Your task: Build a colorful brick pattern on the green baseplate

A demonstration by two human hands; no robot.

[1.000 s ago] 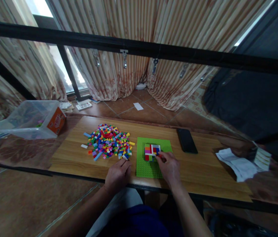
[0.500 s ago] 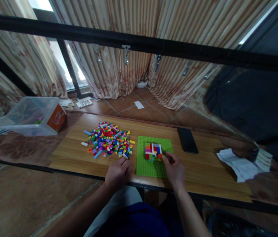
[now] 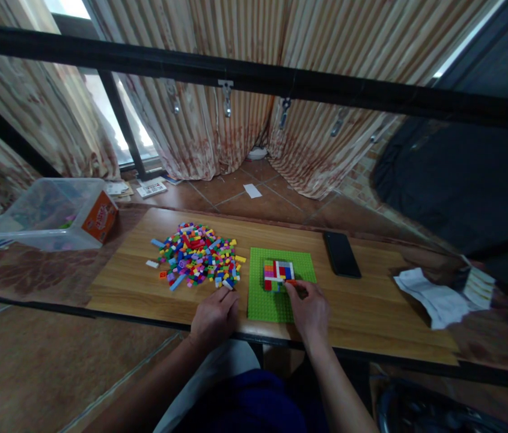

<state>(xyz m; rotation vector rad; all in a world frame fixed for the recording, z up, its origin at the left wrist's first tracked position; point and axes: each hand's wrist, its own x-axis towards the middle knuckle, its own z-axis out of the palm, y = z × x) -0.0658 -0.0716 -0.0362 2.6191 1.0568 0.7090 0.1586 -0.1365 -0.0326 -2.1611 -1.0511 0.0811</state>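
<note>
On the green baseplate (image 3: 258, 307) stands a small multicoloured block build (image 3: 276, 278) with red, white, blue, pink and grey bricks. My right hand (image 3: 310, 310) reaches over its near right corner, thumb and fingers pinched on an orange brick (image 3: 292, 281); whether that brick is pressed onto the build cannot be seen. My left hand (image 3: 215, 316) rests curled on the table just in front of a heap of loose bricks (image 3: 204, 255). A white brick (image 3: 228, 285) shows right at its fingertips; the hand's inside is hidden.
A black phone (image 3: 342, 255) lies right of the baseplate on the wooden tabletop (image 3: 131, 264). Crumpled white paper (image 3: 431, 297) is farther right. At the left stands a clear plastic bin (image 3: 55, 216) with an orange label. A dark metal bar (image 3: 254, 72) crosses beyond the table.
My right hand has shifted slightly left with the orange brick, now covering the build's near right corner more. My left hand has stayed in place.
</note>
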